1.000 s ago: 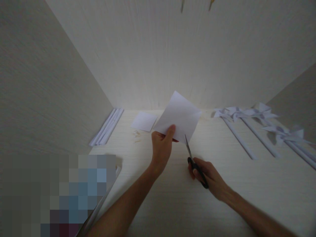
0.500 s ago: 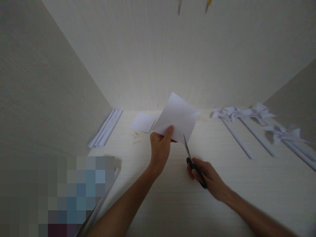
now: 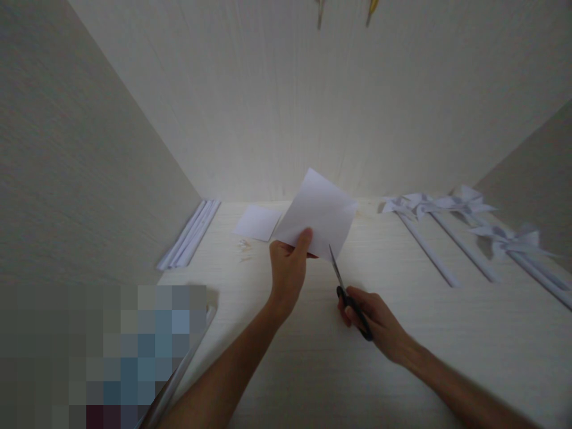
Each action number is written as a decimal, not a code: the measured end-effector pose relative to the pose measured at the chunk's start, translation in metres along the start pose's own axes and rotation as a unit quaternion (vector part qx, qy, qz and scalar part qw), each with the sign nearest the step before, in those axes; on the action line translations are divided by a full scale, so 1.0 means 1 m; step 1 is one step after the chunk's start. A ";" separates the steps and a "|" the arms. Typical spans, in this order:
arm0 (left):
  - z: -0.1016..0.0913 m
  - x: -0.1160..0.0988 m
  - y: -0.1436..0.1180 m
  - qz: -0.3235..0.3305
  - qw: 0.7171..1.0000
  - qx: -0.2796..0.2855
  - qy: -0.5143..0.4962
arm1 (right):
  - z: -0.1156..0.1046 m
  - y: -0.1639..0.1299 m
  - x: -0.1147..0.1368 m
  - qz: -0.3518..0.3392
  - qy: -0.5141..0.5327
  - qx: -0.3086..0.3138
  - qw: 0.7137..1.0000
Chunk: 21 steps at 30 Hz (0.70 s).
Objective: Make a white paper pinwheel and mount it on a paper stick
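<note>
My left hand (image 3: 288, 271) pinches the lower corner of a white square sheet of paper (image 3: 319, 211) and holds it tilted above the pale wooden table (image 3: 313, 357). My right hand (image 3: 378, 322) grips black-handled scissors (image 3: 346, 292). Their blades point up and touch the sheet's lower edge, just right of my left thumb.
A smaller white paper square (image 3: 258, 222) lies flat behind my left hand. Rolled white paper sticks (image 3: 190, 233) lie along the left wall. Several white paper pinwheels on sticks (image 3: 465, 229) lie at the right. A blurred patch covers the lower left corner.
The view has shifted slightly. Both hands, the sheet and the scissors keep nearly the same pose, with the blades still at the sheet's lower edge.
</note>
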<state>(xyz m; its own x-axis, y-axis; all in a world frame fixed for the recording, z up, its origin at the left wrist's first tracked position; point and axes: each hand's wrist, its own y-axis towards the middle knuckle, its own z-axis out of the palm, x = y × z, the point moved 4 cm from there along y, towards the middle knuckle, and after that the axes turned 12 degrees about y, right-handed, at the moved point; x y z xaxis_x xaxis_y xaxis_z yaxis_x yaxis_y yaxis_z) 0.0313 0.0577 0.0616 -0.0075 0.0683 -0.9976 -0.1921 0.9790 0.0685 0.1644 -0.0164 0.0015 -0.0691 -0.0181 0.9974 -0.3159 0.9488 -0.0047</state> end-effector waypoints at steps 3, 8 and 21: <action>0.000 0.000 0.000 -0.003 1.000 -0.004 0.000 | 0.000 0.000 0.000 -0.005 -0.008 0.003 1.000; 0.000 0.000 0.001 -0.003 1.000 -0.003 0.002 | -0.001 0.000 -0.002 -0.009 -0.014 -0.003 1.000; 0.000 0.000 0.001 0.002 1.000 -0.004 0.006 | -0.002 0.000 -0.005 0.006 -0.001 -0.009 1.000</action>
<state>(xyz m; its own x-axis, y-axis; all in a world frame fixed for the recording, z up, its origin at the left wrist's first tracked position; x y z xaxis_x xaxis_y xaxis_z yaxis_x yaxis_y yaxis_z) 0.0312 0.0587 0.0612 -0.0191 0.0703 -0.9973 -0.2004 0.9770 0.0727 0.1668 -0.0161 -0.0032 -0.0752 -0.0070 0.9971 -0.2971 0.9547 -0.0157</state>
